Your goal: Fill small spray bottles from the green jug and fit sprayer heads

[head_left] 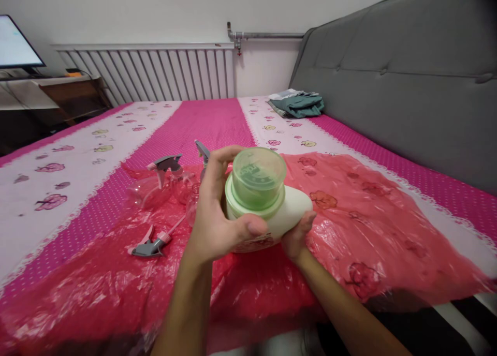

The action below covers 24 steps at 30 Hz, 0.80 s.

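Bottle (294, 208) with green cap (258, 185) is held between left hand (217, 216) and right hand (298, 236); spray head (150, 247) lies left on red plastic (97, 294).

This looked like a bedroom in a home: a bright pink and white, tree-printed fabric bedsheet (212, 115) lay spread out beside a long grey padded headboard (399, 50); a white ribbed metal radiator (155, 74) lined the pale wall (135, 14), and a flat dark-framed screen (17, 43) stood on a brown-sided desk (68, 92)
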Motion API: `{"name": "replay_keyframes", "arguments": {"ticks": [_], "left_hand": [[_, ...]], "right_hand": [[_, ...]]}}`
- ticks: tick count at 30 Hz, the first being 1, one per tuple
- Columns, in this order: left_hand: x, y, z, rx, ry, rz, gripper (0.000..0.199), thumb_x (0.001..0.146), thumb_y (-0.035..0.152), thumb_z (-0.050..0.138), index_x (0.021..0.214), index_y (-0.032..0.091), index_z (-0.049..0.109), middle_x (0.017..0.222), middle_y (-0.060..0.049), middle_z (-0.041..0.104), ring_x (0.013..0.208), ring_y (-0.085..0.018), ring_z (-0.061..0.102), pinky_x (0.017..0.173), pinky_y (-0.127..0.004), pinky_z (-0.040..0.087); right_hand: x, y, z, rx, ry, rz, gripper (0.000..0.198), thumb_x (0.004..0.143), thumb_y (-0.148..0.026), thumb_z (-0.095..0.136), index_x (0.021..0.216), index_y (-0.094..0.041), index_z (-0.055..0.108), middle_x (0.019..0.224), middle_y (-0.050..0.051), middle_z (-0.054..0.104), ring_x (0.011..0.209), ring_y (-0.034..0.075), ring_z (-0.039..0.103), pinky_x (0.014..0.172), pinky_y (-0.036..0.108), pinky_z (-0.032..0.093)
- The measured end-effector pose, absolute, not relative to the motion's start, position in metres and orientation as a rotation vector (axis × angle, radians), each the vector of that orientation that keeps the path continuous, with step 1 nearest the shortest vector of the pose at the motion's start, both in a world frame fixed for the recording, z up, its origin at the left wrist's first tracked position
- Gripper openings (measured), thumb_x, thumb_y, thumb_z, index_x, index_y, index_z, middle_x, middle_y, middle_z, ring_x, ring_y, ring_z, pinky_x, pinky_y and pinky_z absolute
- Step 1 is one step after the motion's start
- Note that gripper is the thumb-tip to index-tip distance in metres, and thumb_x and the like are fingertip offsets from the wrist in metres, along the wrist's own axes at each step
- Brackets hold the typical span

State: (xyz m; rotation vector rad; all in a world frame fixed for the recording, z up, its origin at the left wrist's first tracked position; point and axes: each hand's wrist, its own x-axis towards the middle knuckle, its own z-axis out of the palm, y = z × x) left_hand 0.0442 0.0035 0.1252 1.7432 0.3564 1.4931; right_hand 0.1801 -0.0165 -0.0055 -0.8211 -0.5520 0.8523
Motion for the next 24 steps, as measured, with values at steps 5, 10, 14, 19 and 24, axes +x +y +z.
{"name": "replay_keyframes", "arguments": {"ticks": [5,10,14,19,24], "left_hand": [[0.0468,0.0029,0.128,1.693,0.325,1.551,0.066,0.076,0.06,0.091,0.126,0.031,0.059,0.115,-0.004,0.067,0.09,-0.021,0.07,0.072,-0.033,0.059],[0.0451,0.0045,0.1228,1.666,0.328,1.5,0.056,0.081,0.064,0.083,0.119,0.028,0.064,0.107,-0.005,0.071,0.09,-0.023,0.07,0.073,-0.034,0.059],[0.0421,0.0056,0.121,1.651,0.317,1.43,0.049,0.088,0.066,0.073,0.116,0.026,0.072,0.114,-0.009,0.076,0.107,-0.032,0.073,0.086,-0.044,0.062],[0.042,0.0037,0.1228,1.611,0.336,1.378,0.052,0.088,0.071,0.069,0.112,0.025,0.076,0.105,-0.009,0.08,0.109,-0.038,0.076,0.078,-0.047,0.063],[0.0432,0.0015,0.1223,1.661,0.341,1.377,0.074,0.079,0.086,0.074,0.119,0.024,0.075,0.112,-0.012,0.079,0.107,-0.036,0.076,0.08,-0.045,0.064]], "right_hand": [[0.181,-0.0161,-0.0058,-0.813,-0.572,0.891,0.099,0.069,-0.103,0.056,0.127,-0.026,0.075,0.127,0.01,0.082,0.133,0.035,0.072,0.108,0.044,0.062],[0.182,-0.0162,-0.0067,-0.807,-0.595,0.89,0.098,0.071,-0.103,0.055,0.129,-0.026,0.075,0.132,0.01,0.08,0.138,0.035,0.069,0.11,0.044,0.061],[0.1811,-0.0162,-0.007,-0.815,-0.582,0.849,0.095,0.075,-0.101,0.055,0.129,-0.026,0.075,0.127,0.009,0.082,0.143,0.032,0.065,0.115,0.04,0.057],[0.1804,-0.0163,-0.0079,-0.817,-0.577,0.822,0.097,0.075,-0.101,0.055,0.131,-0.026,0.075,0.127,0.008,0.082,0.148,0.031,0.061,0.117,0.04,0.055],[0.1818,-0.0161,-0.0099,-0.813,-0.589,0.839,0.097,0.075,-0.102,0.054,0.131,-0.025,0.075,0.127,0.009,0.082,0.141,0.033,0.067,0.111,0.04,0.06]]}}
